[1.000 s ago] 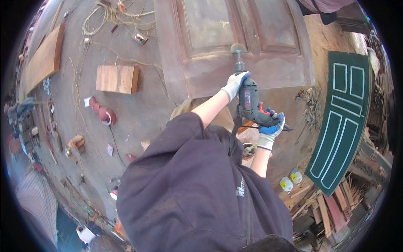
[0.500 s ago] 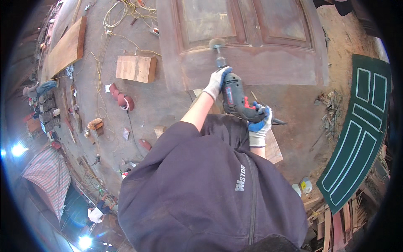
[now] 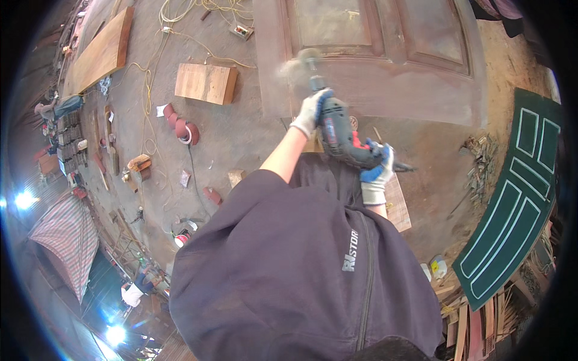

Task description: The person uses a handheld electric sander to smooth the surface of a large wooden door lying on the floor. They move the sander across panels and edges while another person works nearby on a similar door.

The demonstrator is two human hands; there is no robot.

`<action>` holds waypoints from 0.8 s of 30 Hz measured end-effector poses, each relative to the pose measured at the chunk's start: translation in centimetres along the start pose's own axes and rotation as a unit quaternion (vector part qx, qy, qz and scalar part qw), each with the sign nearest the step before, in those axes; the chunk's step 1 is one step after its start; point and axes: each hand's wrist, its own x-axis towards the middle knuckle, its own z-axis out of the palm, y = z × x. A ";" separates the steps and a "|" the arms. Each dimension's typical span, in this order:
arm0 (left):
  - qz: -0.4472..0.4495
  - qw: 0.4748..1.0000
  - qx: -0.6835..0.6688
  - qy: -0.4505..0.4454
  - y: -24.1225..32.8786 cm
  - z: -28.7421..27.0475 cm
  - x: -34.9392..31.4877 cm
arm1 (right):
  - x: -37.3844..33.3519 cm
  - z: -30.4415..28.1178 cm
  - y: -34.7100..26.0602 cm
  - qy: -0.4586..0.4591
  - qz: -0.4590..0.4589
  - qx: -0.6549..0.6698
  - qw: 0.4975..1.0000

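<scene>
A dark power drill (image 3: pixel 339 129) with a red switch is held in both my gloved hands. My left hand (image 3: pixel 312 113) wraps round its front, just behind the chuck. At the rear, my right hand (image 3: pixel 378 169) is closed on the handle. A round sanding head (image 3: pixel 309 58), smeared by motion, is fitted to the drill's tip. It meets the brown panelled wooden door (image 3: pixel 373 90) near the lower edge of a recessed panel, with a pale dust haze beside it. Whether it presses on the wood or hovers just over it, I cannot tell.
A wooden block (image 3: pixel 205 83), a red abrasive roll (image 3: pixel 180 125) and yellow cords (image 3: pixel 147 90) lie on the floor to the left. A long plank (image 3: pixel 99 54) is farther left. On the right stand a green panel (image 3: pixel 512 198) with white outlines and wood scraps (image 3: pixel 478 162).
The drill's sanding head has shifted slightly left relative to the door, and a dust haze now shows beside it. Both hands keep their grip. The whole view has shifted a little.
</scene>
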 end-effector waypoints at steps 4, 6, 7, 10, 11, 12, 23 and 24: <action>-0.024 0.998 -0.020 0.049 2.5 -4.6 -1.0 | -2.0 2.2 3.6 -0.075 -0.015 -0.020 0.997; -0.010 1.000 -0.010 0.014 2.9 -3.2 -1.5 | -2.5 2.1 3.4 -0.047 -0.041 -0.008 0.998; -0.023 1.000 0.004 0.010 2.8 -2.0 -1.7 | -2.7 2.0 3.1 -0.044 -0.055 0.001 0.998; 0.038 0.990 0.130 -0.041 2.8 1.0 -2.3 | -3.4 1.7 2.1 0.037 -0.046 0.060 0.996; 0.043 0.989 0.127 -0.068 2.9 1.2 -2.4 | -3.7 1.9 2.1 0.041 -0.061 0.070 0.995; 0.071 0.984 0.147 -0.064 3.2 0.8 -2.3 | -4.2 2.2 2.4 0.040 -0.051 0.060 0.996; -0.013 0.998 0.056 -0.013 5.8 -7.4 -1.2 | -6.5 6.0 7.0 -0.046 -0.066 0.016 0.997; -0.003 0.997 0.080 -0.016 5.8 -6.2 -1.5 | -6.7 5.9 6.6 0.018 -0.053 0.034 0.998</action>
